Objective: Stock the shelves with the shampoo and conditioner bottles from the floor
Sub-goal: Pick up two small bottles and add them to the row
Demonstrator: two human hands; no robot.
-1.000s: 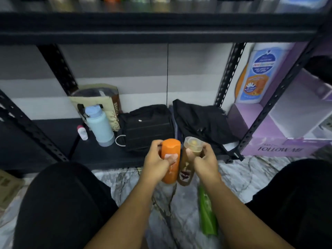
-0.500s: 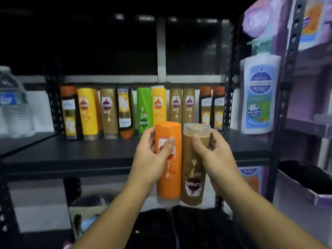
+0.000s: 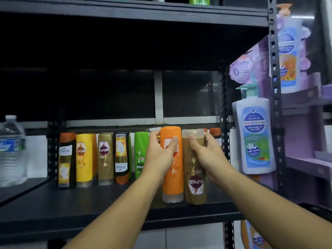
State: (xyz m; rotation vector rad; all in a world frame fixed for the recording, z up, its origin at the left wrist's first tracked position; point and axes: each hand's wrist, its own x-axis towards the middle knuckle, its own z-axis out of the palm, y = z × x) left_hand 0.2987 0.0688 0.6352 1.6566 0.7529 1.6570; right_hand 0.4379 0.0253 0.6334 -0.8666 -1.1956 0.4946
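Two hands' fingers clamped: left [image 3: 159, 155] orange bottle [image 3: 172, 178], right [image 3: 204, 155] brown bottle [image 3: 195, 182]; black shelf [image 3: 75, 200].

A black metal rack [image 3: 125, 209] is filling the view, its perforated uprights [image 3: 274, 87] running top to bottom at the right; the space under the upper board [image 3: 133, 13] is sitting in deep shadow; behind it a grey wall [image 3: 190, 94] is showing, crossed by pale strips [image 3: 158, 97]; light is falling mostly on the front of the lower board; to the right a purple display stand [image 3: 305, 164] is standing beside the rack; at the far left a water bottle [image 3: 11, 151] is resting on a neighbouring shelf [image 3: 19, 190].
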